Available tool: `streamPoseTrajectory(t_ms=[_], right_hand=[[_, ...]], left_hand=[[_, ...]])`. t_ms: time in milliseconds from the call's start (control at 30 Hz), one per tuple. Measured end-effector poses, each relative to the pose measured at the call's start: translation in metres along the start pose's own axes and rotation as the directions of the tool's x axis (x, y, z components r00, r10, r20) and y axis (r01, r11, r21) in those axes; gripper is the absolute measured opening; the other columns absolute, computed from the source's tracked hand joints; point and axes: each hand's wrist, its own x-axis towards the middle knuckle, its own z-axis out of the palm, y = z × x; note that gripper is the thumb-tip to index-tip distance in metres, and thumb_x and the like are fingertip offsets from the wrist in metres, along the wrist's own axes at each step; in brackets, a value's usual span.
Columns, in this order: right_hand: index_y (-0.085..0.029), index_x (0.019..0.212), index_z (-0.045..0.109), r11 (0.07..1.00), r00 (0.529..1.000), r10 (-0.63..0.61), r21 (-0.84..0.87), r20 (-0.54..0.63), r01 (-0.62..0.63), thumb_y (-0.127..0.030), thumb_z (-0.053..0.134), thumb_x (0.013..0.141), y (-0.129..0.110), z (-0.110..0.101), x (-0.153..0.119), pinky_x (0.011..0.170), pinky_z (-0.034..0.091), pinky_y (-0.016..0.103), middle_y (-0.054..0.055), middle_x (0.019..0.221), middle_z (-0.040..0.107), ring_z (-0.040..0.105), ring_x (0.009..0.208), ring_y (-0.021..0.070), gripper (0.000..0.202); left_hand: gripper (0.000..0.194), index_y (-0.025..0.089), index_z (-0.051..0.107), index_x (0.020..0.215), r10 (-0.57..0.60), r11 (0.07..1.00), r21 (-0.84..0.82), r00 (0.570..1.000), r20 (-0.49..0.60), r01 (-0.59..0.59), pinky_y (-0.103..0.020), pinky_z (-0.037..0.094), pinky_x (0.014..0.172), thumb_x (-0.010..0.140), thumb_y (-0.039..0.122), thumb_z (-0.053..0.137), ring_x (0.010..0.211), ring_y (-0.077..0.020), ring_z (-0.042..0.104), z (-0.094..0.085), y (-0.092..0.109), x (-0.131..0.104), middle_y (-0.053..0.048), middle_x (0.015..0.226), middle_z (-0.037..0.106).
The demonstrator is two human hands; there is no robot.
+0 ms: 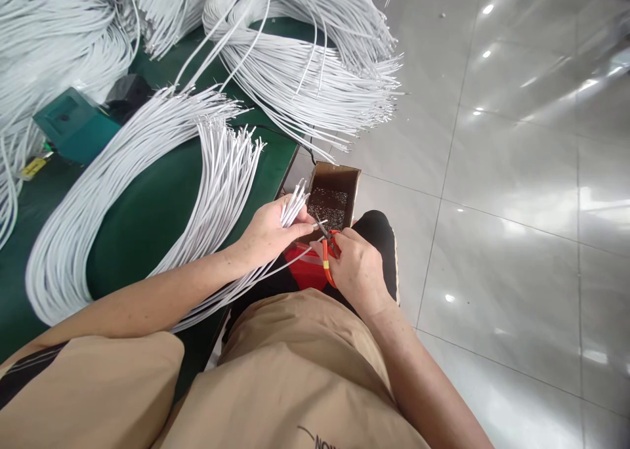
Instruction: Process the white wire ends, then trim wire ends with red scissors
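Observation:
My left hand (270,232) is closed round a small bunch of white cables (294,206), whose ends point up and away from me. One cable end sticks out past the thumb toward the jaws of the cutters. In my right hand (358,265) are cutters with orange handles (327,262), their dark jaws beside that cable end. Left of my hands, a big loop of white cables (59,252) lies on the green table (142,206). Just beyond my hands stands an open box (352,193) with many small bits inside.
More white cable bundles (315,75) lie at the table's far side, some ends hanging over its edge. A green device (79,124) sits at the left, near a yellow tag (33,168). Grey tiled floor (506,193) spreads out on the right.

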Motion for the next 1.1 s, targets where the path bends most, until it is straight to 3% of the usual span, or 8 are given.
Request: streamPoseTrajectory(t_ms=[133, 267, 600, 767, 867, 967, 1033, 1100], right_hand=[[-0.014, 0.059, 0.042, 1.000, 1.000, -0.018, 0.007, -0.025, 0.018, -0.047, 0.050, 0.089, 0.000, 0.001, -0.001, 0.050, 0.023, 0.025, 0.002, 0.066, 0.047, 0.037, 0.053, 0.0070, 0.045], [-0.014, 0.059, 0.039, 1.000, 0.999, -0.027, 0.013, -0.037, 0.027, -0.048, 0.049, 0.089, 0.001, 0.002, 0.000, 0.049, 0.023, 0.025, 0.002, 0.066, 0.046, 0.035, 0.052, 0.0065, 0.047], [-0.014, 0.059, 0.038, 0.997, 0.996, -0.074, 0.000, -0.048, 0.074, -0.041, 0.050, 0.089, 0.005, 0.000, -0.001, 0.050, 0.023, 0.025, 0.001, 0.067, 0.046, 0.033, 0.053, 0.0070, 0.042], [-0.015, 0.056, 0.041, 0.983, 0.998, -0.058, 0.177, 0.020, 0.053, -0.038, 0.057, 0.084, 0.008, -0.008, 0.004, 0.051, 0.026, 0.025, 0.001, 0.065, 0.044, 0.034, 0.053, 0.0070, 0.040], [-0.015, 0.061, 0.054, 0.885, 0.996, 0.024, 0.462, 0.083, -0.060, -0.036, 0.063, 0.078, 0.006, -0.019, 0.009, 0.054, 0.033, 0.023, 0.001, 0.068, 0.049, 0.041, 0.058, 0.0083, 0.029], [-0.016, 0.083, 0.067, 0.650, 0.968, 0.163, 0.718, 0.191, -0.251, -0.032, 0.063, 0.077, -0.003, -0.030, 0.015, 0.056, 0.037, 0.022, 0.000, 0.070, 0.055, 0.046, 0.059, 0.0087, 0.018], [-0.016, 0.087, 0.068, 0.513, 0.940, 0.214, 0.788, 0.266, -0.340, -0.030, 0.065, 0.074, -0.010, -0.035, 0.019, 0.054, 0.037, 0.021, -0.002, 0.068, 0.057, 0.047, 0.057, 0.0079, 0.020], [-0.015, 0.083, 0.068, 0.444, 0.923, 0.232, 0.811, 0.306, -0.380, -0.029, 0.067, 0.072, -0.015, -0.038, 0.021, 0.054, 0.038, 0.021, -0.002, 0.067, 0.058, 0.049, 0.058, 0.0079, 0.018]], left_hand=[[0.020, 0.016, 0.052, 0.081, -0.016, 0.998, -0.052, 0.999, 0.028, 0.017, -0.028, 0.049, 0.075, 0.073, 0.027, 0.067, 0.076, -0.0143, 0.063, 0.000, -0.002, 0.002, -0.002, 0.084, 0.066], [0.016, 0.015, 0.047, 0.079, -0.034, 0.980, -0.189, 0.991, 0.127, 0.057, -0.027, 0.050, 0.073, 0.077, 0.022, 0.061, 0.073, -0.0128, 0.064, 0.001, 0.000, 0.002, -0.003, 0.081, 0.066], [0.016, 0.015, 0.042, 0.084, -0.095, 0.892, -0.396, 0.947, 0.307, 0.218, -0.022, 0.038, 0.060, 0.080, 0.016, 0.057, 0.057, -0.0056, 0.049, 0.002, -0.002, 0.001, 0.000, 0.072, 0.062], [0.017, 0.015, 0.040, 0.084, -0.126, 0.862, -0.425, 0.928, 0.350, 0.277, -0.020, 0.034, 0.057, 0.081, 0.014, 0.057, 0.055, -0.0043, 0.045, 0.001, 0.001, 0.001, 0.001, 0.068, 0.059], [0.017, 0.015, 0.039, 0.085, -0.104, 0.853, -0.441, 0.918, 0.382, 0.280, -0.019, 0.031, 0.054, 0.083, 0.014, 0.056, 0.056, -0.0043, 0.045, -0.001, 0.000, 0.000, 0.001, 0.068, 0.059], [0.019, 0.016, 0.039, 0.086, -0.089, 0.854, -0.437, 0.907, 0.411, 0.282, -0.018, 0.028, 0.052, 0.084, 0.017, 0.058, 0.057, -0.0048, 0.045, -0.001, -0.003, 0.000, 0.000, 0.069, 0.058], [0.020, 0.016, 0.039, 0.087, -0.080, 0.856, -0.436, 0.905, 0.419, 0.277, -0.019, 0.027, 0.051, 0.084, 0.019, 0.058, 0.057, -0.0052, 0.045, -0.001, -0.006, 0.000, 0.000, 0.070, 0.059], [0.021, 0.016, 0.038, 0.087, -0.065, 0.854, -0.443, 0.901, 0.430, 0.273, -0.019, 0.027, 0.051, 0.085, 0.022, 0.059, 0.057, -0.0054, 0.045, 0.000, -0.009, 0.000, -0.001, 0.071, 0.059]])
